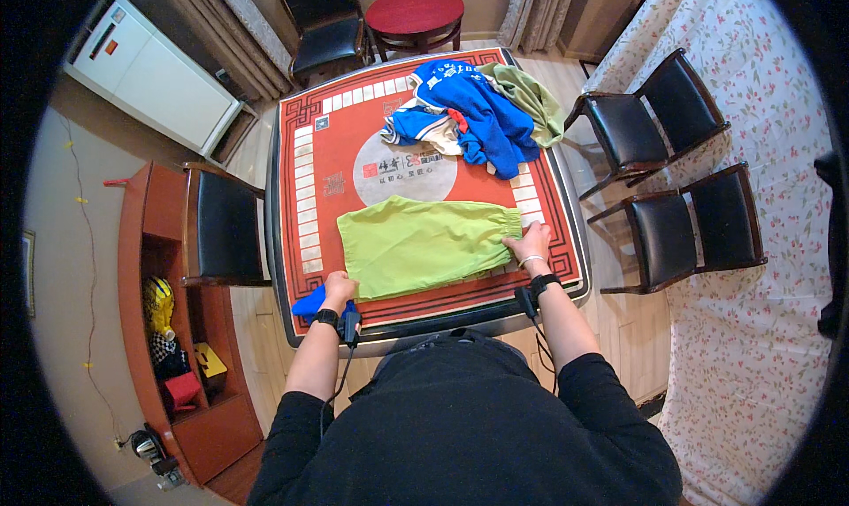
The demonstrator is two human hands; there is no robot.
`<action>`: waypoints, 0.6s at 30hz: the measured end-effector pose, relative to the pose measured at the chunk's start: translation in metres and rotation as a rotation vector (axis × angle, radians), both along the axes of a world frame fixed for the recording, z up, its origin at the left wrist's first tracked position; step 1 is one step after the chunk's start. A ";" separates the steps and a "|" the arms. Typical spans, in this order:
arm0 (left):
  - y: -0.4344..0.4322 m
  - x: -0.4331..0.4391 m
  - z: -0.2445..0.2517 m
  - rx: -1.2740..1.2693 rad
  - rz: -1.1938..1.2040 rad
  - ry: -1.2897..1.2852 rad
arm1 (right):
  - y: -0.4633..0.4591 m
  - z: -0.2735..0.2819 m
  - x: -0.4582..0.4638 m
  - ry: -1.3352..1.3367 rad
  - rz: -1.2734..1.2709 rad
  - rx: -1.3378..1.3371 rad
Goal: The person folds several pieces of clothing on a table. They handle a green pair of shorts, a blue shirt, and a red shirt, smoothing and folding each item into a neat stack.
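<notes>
Lime-green trousers [424, 247], folded lengthwise, lie flat across the near part of the mahjong table [331, 240]. My left hand [341, 290] pinches their near left corner at the leg end. At the other end, my right hand [530, 242] grips the gathered elastic waistband. A blue cloth piece [310, 304] sticks out beside and under my left hand; what garment it is I cannot tell. Beyond the trousers, a crumpled pile has a blue garment with white lettering [474, 101] and an olive-green garment [534, 104] at its right.
Black-seated chairs stand at the left [225, 224] and right [690, 230] of the table. Behind it are another chair [325, 41] and a round red side table [414, 12]. A reddish wooden cabinet [156, 201] holds assorted items at the left. Cables hang from both my wrists.
</notes>
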State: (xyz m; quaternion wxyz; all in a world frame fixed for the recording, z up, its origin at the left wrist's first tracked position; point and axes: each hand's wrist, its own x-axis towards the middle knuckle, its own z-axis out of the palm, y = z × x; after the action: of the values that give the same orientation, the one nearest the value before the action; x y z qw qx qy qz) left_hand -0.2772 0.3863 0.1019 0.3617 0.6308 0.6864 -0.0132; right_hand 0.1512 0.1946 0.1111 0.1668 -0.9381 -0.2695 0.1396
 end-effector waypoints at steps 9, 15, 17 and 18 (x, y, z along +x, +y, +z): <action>-0.002 -0.011 -0.045 -0.042 0.149 -0.136 | 0.003 0.002 0.018 0.390 0.122 -0.102; -0.011 -0.015 -0.049 0.010 0.163 -0.084 | 0.013 -0.045 0.048 0.579 0.058 0.244; -0.014 -0.015 -0.049 0.052 0.108 -0.049 | 0.014 -0.045 0.055 0.557 -0.023 0.173; -0.015 -0.015 -0.049 0.060 0.099 -0.008 | 0.010 -0.042 0.057 0.495 0.020 0.073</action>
State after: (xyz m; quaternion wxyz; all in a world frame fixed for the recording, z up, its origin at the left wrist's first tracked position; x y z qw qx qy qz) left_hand -0.2923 0.3713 0.0532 0.3455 0.6068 0.7153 0.0279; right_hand 0.2082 0.2050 0.0689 0.2601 -0.8659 -0.2348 0.3569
